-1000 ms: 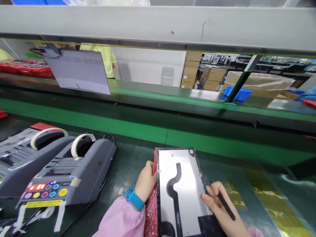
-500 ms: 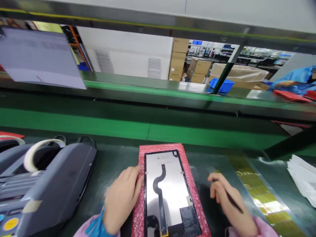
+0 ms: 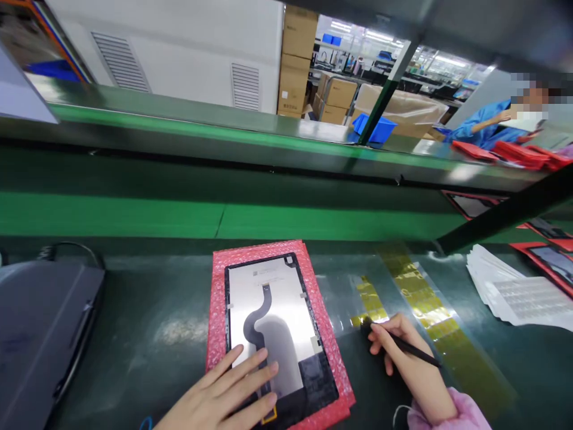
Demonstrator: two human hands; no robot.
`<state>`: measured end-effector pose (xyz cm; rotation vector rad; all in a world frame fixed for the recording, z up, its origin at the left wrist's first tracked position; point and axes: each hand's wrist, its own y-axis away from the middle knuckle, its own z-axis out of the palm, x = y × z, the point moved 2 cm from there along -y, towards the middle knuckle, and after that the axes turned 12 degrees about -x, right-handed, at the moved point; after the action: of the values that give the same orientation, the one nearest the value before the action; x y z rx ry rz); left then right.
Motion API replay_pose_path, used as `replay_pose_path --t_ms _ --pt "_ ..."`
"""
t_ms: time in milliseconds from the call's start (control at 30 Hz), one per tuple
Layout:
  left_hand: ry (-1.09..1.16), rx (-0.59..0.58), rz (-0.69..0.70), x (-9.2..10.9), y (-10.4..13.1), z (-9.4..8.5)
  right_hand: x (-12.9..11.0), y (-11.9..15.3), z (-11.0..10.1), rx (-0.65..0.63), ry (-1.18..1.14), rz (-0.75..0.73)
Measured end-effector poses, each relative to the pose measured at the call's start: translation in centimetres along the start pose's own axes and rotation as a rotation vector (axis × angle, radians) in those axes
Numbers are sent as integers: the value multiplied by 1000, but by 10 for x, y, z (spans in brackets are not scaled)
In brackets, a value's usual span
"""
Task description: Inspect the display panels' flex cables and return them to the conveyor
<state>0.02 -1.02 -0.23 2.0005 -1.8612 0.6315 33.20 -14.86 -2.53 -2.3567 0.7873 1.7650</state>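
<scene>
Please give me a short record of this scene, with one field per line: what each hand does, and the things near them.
left hand: lies flat on the display panel
right hand: holds a black tool, tip at the yellow tape strips
under panel: red bubble wrap
far left: grey machine
far right: stack of white sheets

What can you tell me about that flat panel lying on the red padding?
The panel is a thin rectangle with a black border and a pale, silvery, slightly glossy face. A dark flat cable snakes down its middle, and a black patch fills the near right corner. It lies flat on red bubble wrap on the green bench. The left hand rests fingers spread on its near end; the right hand, holding a black pen, is apart from it.
</scene>
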Motion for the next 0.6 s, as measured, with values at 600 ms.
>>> replay_pose_path --t_ms 600 --pt "147 28 -69 3 3 9 -21 -4 5 26 -46 9"
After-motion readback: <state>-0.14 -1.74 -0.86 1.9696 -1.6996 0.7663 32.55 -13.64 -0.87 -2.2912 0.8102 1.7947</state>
